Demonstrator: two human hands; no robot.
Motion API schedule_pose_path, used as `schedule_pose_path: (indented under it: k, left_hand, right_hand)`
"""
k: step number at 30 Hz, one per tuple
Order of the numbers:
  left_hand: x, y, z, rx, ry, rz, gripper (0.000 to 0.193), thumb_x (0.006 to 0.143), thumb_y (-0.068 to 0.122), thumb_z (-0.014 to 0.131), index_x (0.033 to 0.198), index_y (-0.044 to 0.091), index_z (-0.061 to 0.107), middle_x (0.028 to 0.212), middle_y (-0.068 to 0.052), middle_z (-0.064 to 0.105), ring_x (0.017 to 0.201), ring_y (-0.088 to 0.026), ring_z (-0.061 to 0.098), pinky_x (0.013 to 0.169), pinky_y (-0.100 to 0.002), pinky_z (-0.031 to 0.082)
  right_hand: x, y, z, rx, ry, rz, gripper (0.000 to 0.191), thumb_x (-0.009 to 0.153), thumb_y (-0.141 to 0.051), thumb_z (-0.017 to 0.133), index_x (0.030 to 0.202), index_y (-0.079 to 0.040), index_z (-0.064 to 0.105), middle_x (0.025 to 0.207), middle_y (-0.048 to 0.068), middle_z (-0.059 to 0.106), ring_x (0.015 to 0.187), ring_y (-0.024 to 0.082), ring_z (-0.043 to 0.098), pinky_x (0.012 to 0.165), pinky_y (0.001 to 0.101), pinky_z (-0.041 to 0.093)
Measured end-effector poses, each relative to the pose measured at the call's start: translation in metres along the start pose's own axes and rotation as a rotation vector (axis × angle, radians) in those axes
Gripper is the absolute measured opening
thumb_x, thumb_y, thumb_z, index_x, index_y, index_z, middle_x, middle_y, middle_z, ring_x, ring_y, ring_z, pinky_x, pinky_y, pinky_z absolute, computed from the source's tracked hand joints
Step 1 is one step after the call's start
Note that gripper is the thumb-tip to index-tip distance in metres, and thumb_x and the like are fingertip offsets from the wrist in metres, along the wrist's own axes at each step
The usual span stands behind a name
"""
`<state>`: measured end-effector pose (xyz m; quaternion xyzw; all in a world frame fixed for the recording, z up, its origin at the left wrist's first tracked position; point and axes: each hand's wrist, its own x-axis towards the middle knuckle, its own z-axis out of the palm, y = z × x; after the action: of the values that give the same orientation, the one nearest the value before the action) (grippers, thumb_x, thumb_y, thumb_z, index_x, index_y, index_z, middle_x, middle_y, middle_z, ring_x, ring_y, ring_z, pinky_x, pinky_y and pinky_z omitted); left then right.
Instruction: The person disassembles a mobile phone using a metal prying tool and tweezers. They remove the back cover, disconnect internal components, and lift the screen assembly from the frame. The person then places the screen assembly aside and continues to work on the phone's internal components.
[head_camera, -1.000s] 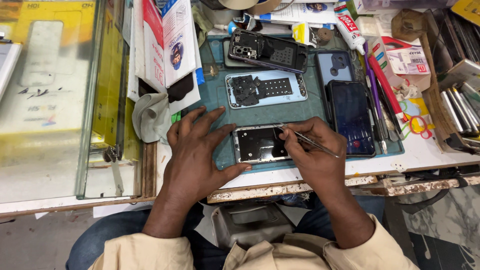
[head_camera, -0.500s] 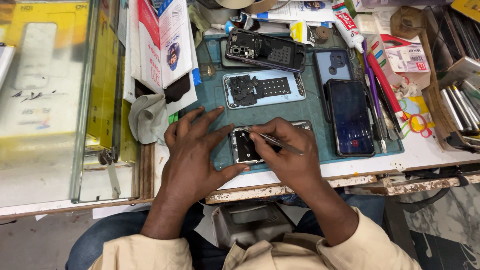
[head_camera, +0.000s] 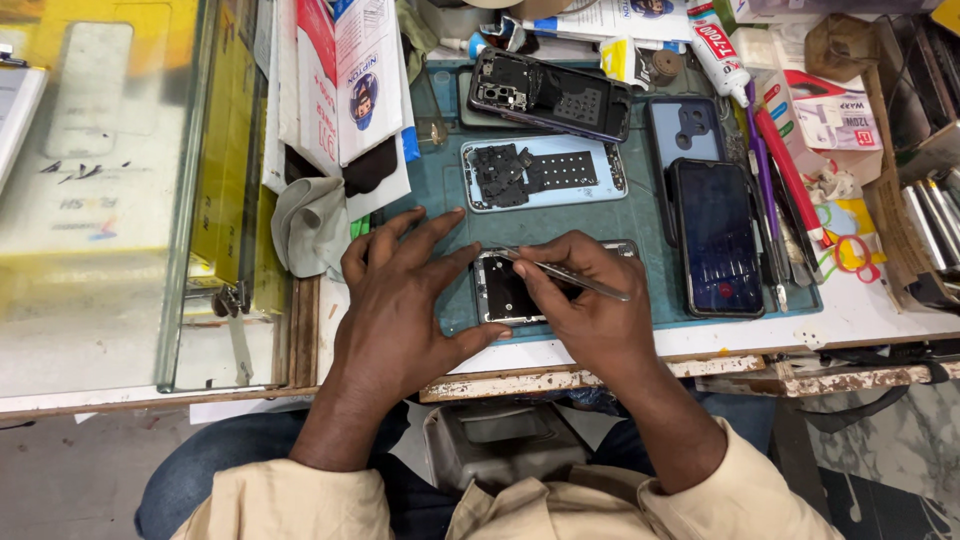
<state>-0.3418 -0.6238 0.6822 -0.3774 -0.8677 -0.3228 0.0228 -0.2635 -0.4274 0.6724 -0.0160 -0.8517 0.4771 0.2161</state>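
An opened phone (head_camera: 504, 290) lies on the green work mat (head_camera: 445, 215) near the bench's front edge. My left hand (head_camera: 400, 305) presses flat on the mat and steadies the phone's left end with thumb and fingers. My right hand (head_camera: 585, 315) covers the phone's right half and pinches metal tweezers (head_camera: 570, 275), whose tip points into the phone's upper left corner.
Farther back on the mat lie a light blue phone back (head_camera: 545, 172) with dark parts, a black phone frame (head_camera: 550, 95), a dark case (head_camera: 690, 125) and a black phone (head_camera: 715, 235). Pens and tools (head_camera: 775, 190) line the right. A glass pane (head_camera: 110, 190) stands left.
My right hand has slid left over the opened phone, and the tweezers' tip has moved from its right end to its upper left corner. My left hand has stayed put.
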Motion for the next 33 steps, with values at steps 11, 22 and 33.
schedule_pose_path:
  k: [11, 22, 33]
  left_hand:
    - [0.0, 0.002, -0.001, -0.001, 0.007, 0.008, 0.08, 0.059, 0.053, 0.092, 0.122, 0.007, 0.074, 0.15, -0.013, 0.052, 0.142, -0.039, 0.035, 0.114, -0.054, 0.018]
    - [0.0, 0.005, -0.001, 0.002, 0.105, 0.032, 0.057, 0.08, 0.046, 0.084, 0.119, 0.006, 0.075, 0.136, -0.014, 0.063, 0.134, -0.037, 0.044, 0.11, -0.052, 0.024]
    - [0.032, 0.024, 0.008, 0.092, 0.135, 0.014, 0.008, 0.079, 0.02, 0.081, 0.083, 0.014, 0.08, 0.083, -0.006, 0.069, 0.089, -0.029, 0.061, 0.081, -0.046, 0.036]
  right_hand:
    - [-0.01, 0.002, 0.001, -0.129, 0.088, -0.174, 0.015, 0.093, -0.006, 0.078, 0.106, -0.001, 0.072, 0.104, 0.012, 0.079, 0.095, 0.018, 0.079, 0.078, 0.0269, 0.063]
    - [-0.01, -0.008, -0.002, -0.075, 0.116, -0.093, 0.012, 0.096, -0.006, 0.076, 0.106, -0.001, 0.072, 0.091, 0.009, 0.08, 0.076, 0.01, 0.077, 0.061, 0.0237, 0.058]
    - [-0.015, -0.014, -0.013, -0.041, 0.163, -0.133, 0.011, 0.097, -0.006, 0.073, 0.106, -0.001, 0.07, 0.087, 0.008, 0.077, 0.074, 0.01, 0.075, 0.06, 0.0245, 0.056]
